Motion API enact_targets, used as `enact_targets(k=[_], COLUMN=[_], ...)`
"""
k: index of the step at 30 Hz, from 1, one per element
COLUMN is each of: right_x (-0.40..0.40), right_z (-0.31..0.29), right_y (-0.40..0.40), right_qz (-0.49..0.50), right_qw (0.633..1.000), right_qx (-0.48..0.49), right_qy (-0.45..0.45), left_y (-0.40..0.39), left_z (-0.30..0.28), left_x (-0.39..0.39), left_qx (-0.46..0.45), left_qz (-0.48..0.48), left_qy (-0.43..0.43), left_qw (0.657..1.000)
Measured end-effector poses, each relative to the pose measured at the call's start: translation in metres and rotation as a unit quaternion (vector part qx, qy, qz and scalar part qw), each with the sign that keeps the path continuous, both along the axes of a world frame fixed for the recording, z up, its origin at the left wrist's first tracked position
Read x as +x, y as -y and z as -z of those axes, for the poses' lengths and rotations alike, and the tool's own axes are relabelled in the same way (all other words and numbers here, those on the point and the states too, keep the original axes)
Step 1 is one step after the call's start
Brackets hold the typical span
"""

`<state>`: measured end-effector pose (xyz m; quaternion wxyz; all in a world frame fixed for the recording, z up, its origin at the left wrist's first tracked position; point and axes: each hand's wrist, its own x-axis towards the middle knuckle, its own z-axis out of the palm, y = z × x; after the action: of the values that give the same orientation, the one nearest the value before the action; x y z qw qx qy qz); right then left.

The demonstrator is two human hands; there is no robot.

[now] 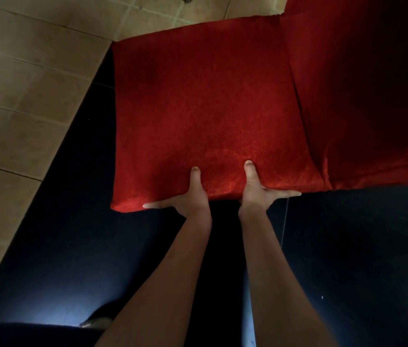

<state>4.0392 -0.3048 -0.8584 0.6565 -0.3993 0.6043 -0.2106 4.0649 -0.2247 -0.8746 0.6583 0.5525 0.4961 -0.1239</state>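
Hands grip a red cushion [210,101] by its near edge, one beside the other and a little apart. On the left hand [190,196], the thumb [195,176] lies flat on the cushion's top face and points away from the person. Its forefinger [157,204] stretches straight out to the left along the edge, towards the near left corner. The right hand [255,191] mirrors it: the thumb [250,171] is pressed on top, and the forefinger [285,194] runs out to the right along the same edge. The other fingers of both hands are hidden under the cushion, so each hand pinches the edge between the thumb above and the fingers below. Both forearms reach up from the bottom of the view, bare to the frame's edge. The cushion is square, with a faint pattern in its cloth, and spreads out flat ahead of the hands, its far edge towards the top of the view. Its right side touches a second red pad [360,96], which fills the upper right and fades into shadow. Whether the cushion rests on anything underneath cannot be told. Below and to the left lies a dark floor [72,234], glossy, with a pale glare near the bottom. Tan tiles [22,96] run along the left side and across the top. A foot [95,321] shows on the dark floor, just left of the left forearm.
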Motion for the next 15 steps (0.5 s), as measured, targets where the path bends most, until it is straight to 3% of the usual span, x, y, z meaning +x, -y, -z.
enact_targets(k=[9, 15], right_x=[0.001, 0.006], right_z=[-0.031, -0.09], right_y=[-0.02, -0.048], right_qz=[0.007, 0.005], right_qw=[1.0, 0.997], right_qx=[0.022, 0.039], right_qy=[-0.01, -0.068], left_y=[-0.023, -0.052], left_z=[-0.029, -0.093], left_x=[0.007, 0.011], left_qx=[-0.008, -0.042], left_qz=[0.034, 0.039], left_qy=[-0.027, -0.064], left_qw=[0.999, 0.996])
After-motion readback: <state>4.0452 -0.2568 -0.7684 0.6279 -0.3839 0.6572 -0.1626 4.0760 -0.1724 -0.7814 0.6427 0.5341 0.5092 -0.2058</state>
